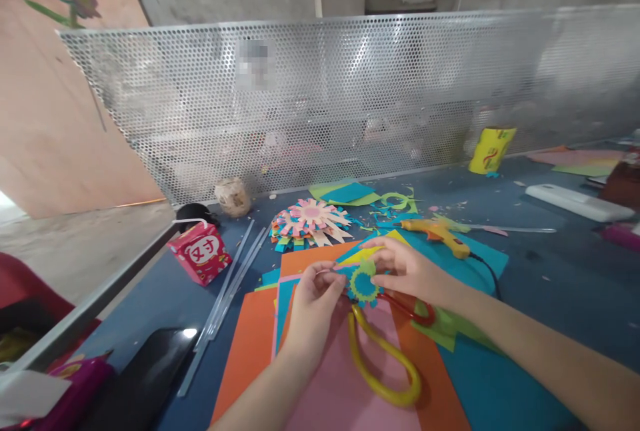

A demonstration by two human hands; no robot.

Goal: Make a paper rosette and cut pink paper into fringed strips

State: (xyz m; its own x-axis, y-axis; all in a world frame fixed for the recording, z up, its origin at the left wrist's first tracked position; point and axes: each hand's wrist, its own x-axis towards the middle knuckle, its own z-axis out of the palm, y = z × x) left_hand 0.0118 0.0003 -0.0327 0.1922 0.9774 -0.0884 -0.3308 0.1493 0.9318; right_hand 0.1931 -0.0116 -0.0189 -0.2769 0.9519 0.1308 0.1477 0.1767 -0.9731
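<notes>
A paper rosette (364, 284) in blue and lime green, with zigzag-cut edges, is held up between my two hands over the stacked paper. My left hand (317, 294) pinches its left side with thumb and fingers. At its right edge, my right hand (403, 270) grips it with the fingers curled behind. Just below lie scissors (387, 384) with a yellow handle loop and what looks like a red one; their blades are hidden. Under everything spreads pink paper (345, 378) on orange sheets (250, 338). Finished-looking paper rosettes (313, 214) in several colours lie beyond my hands.
A yellow glue gun (440, 236) with a cord rests at right on blue paper. Clear glue sticks (225, 311), a red drink carton (200, 254) and a black phone (143, 378) lie at left. A perforated metal screen (310, 118) closes off the table's back.
</notes>
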